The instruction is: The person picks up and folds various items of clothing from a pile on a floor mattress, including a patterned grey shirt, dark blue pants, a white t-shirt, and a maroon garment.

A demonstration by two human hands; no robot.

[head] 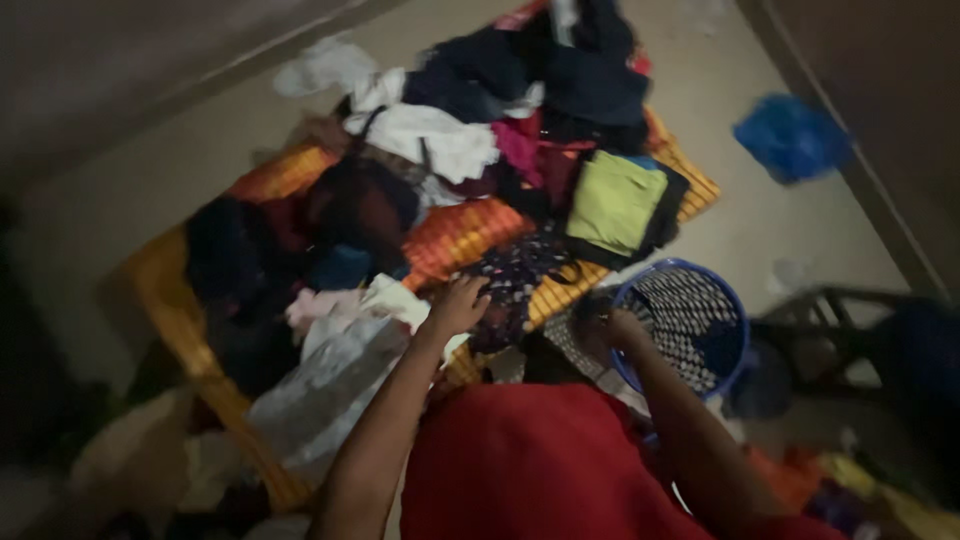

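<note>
Dim floor, orange striped mat heaped with clothes. My left hand rests half-curled on the dark patterned garment, which runs away up-right. Right hand at the blue basket rim; can't tell its grip.

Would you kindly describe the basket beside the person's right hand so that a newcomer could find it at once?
Start at the orange mat heaped with clothes in the middle of the floor. At its near right corner, next to the right hand, stands the laundry basket. It is round with a bright blue rim and pale perforated walls, the only rigid container among soft fabrics.
</note>
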